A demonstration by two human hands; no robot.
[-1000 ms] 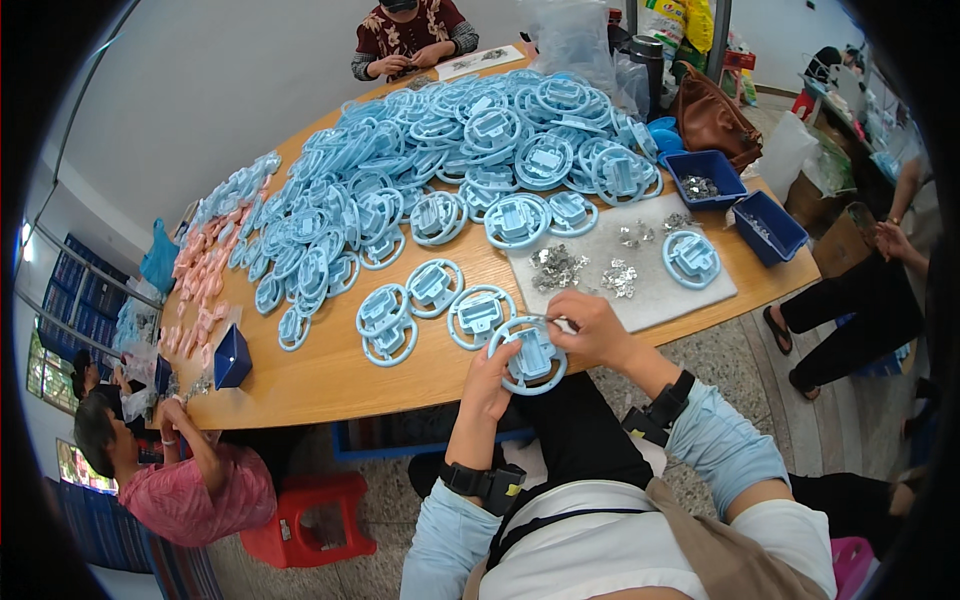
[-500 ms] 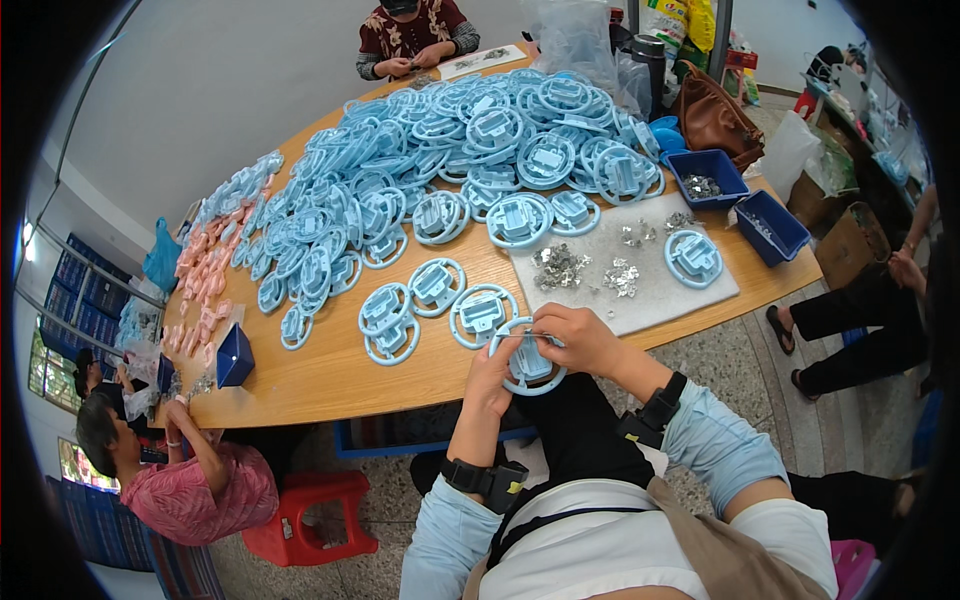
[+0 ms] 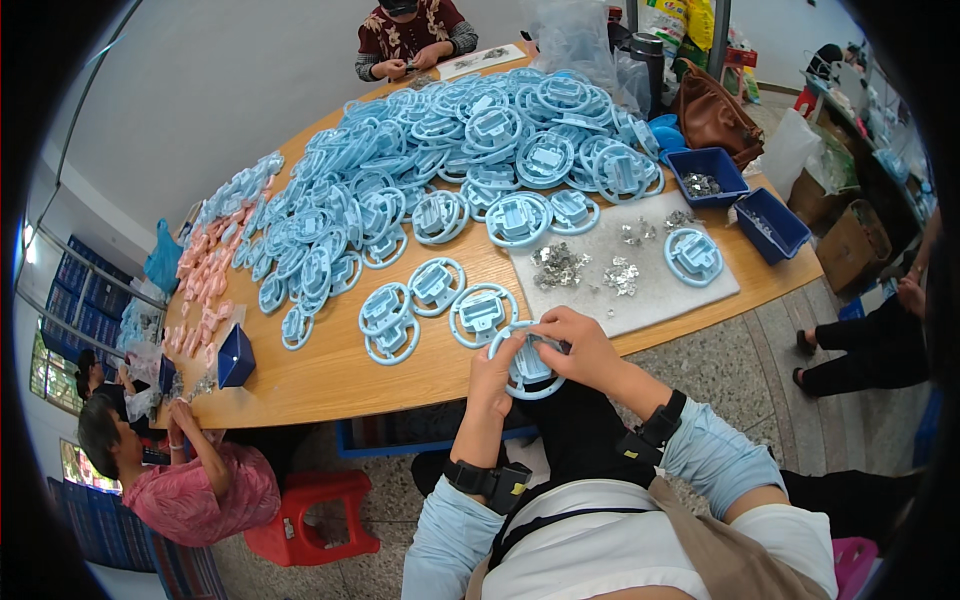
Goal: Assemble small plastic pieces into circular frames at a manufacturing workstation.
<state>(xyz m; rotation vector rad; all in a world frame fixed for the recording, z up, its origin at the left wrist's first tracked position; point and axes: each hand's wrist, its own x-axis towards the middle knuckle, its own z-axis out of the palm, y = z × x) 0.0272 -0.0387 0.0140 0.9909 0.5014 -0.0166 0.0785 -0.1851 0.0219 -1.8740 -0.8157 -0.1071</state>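
A light-blue plastic ring piece with a moulded centre [image 3: 530, 375] is held over my lap at the table's front edge. My left hand [image 3: 489, 380] grips its left rim, the thumb lying over the top. Closed fingers of my right hand [image 3: 587, 347] press at the upper part of the piece; anything small between these fingertips is hidden. Just beyond my hands lies another light-blue ring piece [image 3: 482, 313]. Small silvery metal parts [image 3: 621, 277] sit in loose heaps on a pale board [image 3: 655, 318], next to a single ring piece [image 3: 693, 257].
A large pile of light-blue ring pieces [image 3: 440, 140] covers the table's middle. Pink plastic parts [image 3: 205, 265] lie at left. Blue bins [image 3: 772, 228] and a brown bag [image 3: 715, 115] stand at right. One person [image 3: 195, 480] sits left, another [image 3: 415, 35] across the table.
My right hand has shifted from holding a thin dark thing above the ring piece to pressing its fingers onto it. My left hand keeps its grip. The person at right has moved.
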